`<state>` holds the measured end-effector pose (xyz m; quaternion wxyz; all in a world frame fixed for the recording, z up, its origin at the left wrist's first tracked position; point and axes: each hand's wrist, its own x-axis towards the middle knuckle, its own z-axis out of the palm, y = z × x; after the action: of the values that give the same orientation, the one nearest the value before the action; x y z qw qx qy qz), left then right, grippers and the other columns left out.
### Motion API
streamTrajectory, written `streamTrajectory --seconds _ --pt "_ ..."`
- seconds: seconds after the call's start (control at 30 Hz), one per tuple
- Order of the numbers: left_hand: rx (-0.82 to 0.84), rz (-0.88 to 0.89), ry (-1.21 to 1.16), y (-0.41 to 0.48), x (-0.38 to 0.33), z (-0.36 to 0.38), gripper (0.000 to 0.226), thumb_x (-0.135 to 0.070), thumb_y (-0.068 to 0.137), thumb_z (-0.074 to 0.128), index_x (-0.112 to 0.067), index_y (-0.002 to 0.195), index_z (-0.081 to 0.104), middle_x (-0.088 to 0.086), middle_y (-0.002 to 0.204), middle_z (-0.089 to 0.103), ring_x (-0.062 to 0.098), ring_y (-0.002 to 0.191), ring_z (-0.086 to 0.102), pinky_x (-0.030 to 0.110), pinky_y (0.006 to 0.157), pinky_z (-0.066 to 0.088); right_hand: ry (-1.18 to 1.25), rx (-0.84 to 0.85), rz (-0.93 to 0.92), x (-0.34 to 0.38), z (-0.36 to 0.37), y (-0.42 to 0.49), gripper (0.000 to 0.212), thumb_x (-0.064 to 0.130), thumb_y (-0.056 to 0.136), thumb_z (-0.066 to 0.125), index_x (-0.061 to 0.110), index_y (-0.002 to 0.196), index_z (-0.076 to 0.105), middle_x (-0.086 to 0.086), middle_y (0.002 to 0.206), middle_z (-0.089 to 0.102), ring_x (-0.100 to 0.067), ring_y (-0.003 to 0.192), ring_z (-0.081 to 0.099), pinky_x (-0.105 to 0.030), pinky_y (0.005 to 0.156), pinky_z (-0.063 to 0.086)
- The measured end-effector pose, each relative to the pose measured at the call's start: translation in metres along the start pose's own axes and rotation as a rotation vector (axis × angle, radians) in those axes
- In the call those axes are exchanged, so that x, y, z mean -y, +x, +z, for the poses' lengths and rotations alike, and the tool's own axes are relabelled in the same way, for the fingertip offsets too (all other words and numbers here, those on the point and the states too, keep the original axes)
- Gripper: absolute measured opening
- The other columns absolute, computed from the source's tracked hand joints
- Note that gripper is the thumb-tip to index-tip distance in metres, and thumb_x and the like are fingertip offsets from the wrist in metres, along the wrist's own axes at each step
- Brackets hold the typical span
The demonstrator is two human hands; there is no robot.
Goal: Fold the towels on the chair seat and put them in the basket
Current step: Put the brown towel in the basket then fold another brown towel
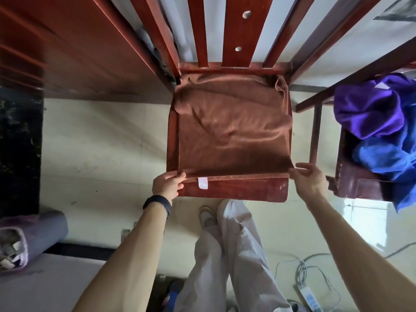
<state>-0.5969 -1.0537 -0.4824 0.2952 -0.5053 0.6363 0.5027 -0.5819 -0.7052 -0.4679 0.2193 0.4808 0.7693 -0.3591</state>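
Head view: brown towel (231, 127) lies spread & wrinkled on chair seat (234, 191), covering most of it. L hand (167, 184) pinches the near-left corner, fingers (180, 176) curled on the hem. R hand (309, 180) pinches the near-right corner, so near edge runs taut btw them. White tag (202, 183) hangs off that hem near L hand. Purple towel (369, 109) & blue towel (387, 158) sit heaped on 2nd chair (360, 188), right side.

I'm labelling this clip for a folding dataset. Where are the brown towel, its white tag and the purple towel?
brown towel (231, 131): head view, middle of the spread cloth.
white tag (202, 183): head view, centre of the tag at the near hem.
purple towel (369, 109): head view, its bunched upper fold.
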Motion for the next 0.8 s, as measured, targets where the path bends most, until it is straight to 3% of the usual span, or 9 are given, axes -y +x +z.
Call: streamTrajectory --seconds 0.07,0.23,0.43,0.6,0.8 --pt "-0.037 0.001 0.030 0.009 0.011 0.005 0.025 -0.029 0.083 0.077 -0.019 0.105 0.071 -0.002 0.088 0.074 0.012 0.069 0.065 0.017 0.050 0.047 -0.045 -0.020 0.000 -0.003 0.011 0.008 0.027 0.027 0.083 0.069 0.022 0.110 0.072 -0.004 0.105 0.076 -0.028 0.107 0.065 -0.040 0.099 0.050" --pt "-0.100 0.031 0.097 0.016 0.013 0.010 0.017 -0.031 0.079 0.080 -0.024 0.088 0.068 0.000 0.081 0.075 0.013 0.061 0.066 0.025 0.056 0.047 -0.087 -0.062 0.006 0.000 0.020 0.019 0.026 0.020 0.082 0.063 0.019 0.107 0.072 -0.005 0.101 0.074 -0.028 0.107 0.063 -0.027 0.091 0.045" --pt "-0.162 0.052 0.262 0.009 0.005 0.014 0.013 -0.030 0.078 0.078 -0.022 0.084 0.070 -0.002 0.072 0.071 0.021 0.067 0.072 0.027 0.064 0.050 -0.148 -0.077 0.016 0.006 0.018 0.017 0.024 0.021 0.085 0.060 0.016 0.106 0.070 -0.009 0.103 0.072 -0.034 0.108 0.061 -0.034 0.094 0.045" --pt "-0.229 0.051 0.508 0.011 0.010 0.019 0.027 -0.044 0.081 0.069 -0.022 0.097 0.071 0.002 0.101 0.073 0.030 0.101 0.066 0.030 0.086 0.049 -0.230 -0.042 0.027 0.009 0.020 0.015 0.027 0.014 0.086 0.055 0.010 0.111 0.063 -0.014 0.094 0.068 -0.036 0.109 0.058 -0.033 0.088 0.042" --pt "-0.236 0.045 0.626 0.005 0.009 0.029 0.033 -0.039 0.091 0.059 -0.010 0.082 0.071 0.014 0.098 0.072 0.037 0.098 0.065 0.033 0.083 0.047 -0.356 -0.009 -0.006 0.002 0.027 0.020 0.030 0.018 0.081 0.051 0.007 0.104 0.066 -0.020 0.108 0.065 -0.034 0.094 0.053 -0.039 0.090 0.043"
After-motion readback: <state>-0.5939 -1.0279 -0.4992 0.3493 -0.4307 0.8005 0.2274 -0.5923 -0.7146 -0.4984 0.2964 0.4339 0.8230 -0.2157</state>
